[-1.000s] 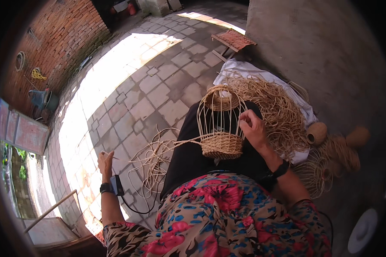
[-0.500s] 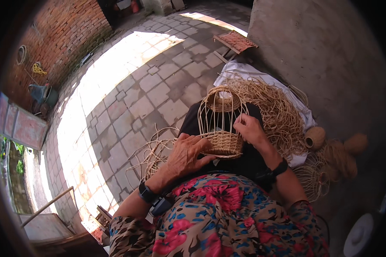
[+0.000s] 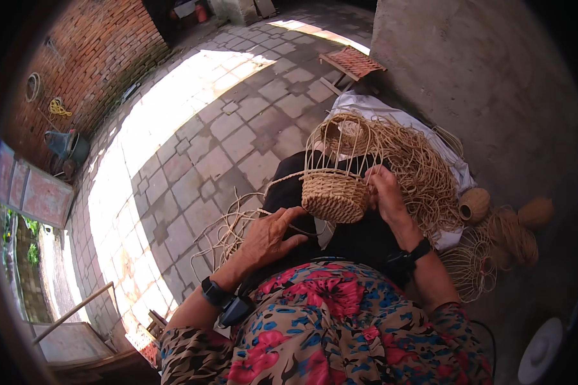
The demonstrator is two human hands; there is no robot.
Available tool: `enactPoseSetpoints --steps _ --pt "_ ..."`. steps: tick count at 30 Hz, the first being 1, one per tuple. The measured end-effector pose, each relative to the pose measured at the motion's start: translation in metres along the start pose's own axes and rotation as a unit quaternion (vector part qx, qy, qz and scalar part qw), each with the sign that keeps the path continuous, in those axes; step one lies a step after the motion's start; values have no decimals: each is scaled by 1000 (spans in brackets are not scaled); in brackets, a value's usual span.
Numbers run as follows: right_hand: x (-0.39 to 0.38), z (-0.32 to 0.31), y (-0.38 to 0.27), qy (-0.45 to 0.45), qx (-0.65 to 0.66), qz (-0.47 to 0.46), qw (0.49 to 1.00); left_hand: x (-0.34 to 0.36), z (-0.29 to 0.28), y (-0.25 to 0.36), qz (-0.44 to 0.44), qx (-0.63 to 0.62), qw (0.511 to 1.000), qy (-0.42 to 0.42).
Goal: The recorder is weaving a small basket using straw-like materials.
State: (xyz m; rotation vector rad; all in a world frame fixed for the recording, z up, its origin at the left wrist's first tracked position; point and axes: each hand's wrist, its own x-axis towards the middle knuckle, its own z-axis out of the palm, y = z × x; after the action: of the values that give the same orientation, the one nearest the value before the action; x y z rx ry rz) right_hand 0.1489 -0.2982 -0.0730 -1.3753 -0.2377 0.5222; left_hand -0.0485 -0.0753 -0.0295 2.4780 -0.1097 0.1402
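right hand [image 3: 384, 192]: fingers curled against the right side of the half-woven basket [image 3: 335, 196], gripping its wall and upright stakes
left hand [image 3: 271, 236]: fingers loosely spread, resting on the dark lap, pinching nothing clearly; thin loose strands [image 3: 234, 224] run under and just left of them
basket: on the lap, between both hands, woven base low, bare stakes rising to a ring
beyond right fingers: pile of cane [image 3: 424, 167] on white cloth [image 3: 366, 106]
right of right wrist: small woven pots [image 3: 474, 204]
far beyond: low stool [image 3: 352, 64] on paved floor [image 3: 192, 128]
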Motion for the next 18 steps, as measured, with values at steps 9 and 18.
enactPoseSetpoints --steps 9,18 --pt "-7 -13 -1 -34 -15 24 999 -17 -27 -81 -121 163 979 -7" --pt "-13 7 2 -46 -96 -3 994 -13 -30 -39 -271 -354 895 -5"
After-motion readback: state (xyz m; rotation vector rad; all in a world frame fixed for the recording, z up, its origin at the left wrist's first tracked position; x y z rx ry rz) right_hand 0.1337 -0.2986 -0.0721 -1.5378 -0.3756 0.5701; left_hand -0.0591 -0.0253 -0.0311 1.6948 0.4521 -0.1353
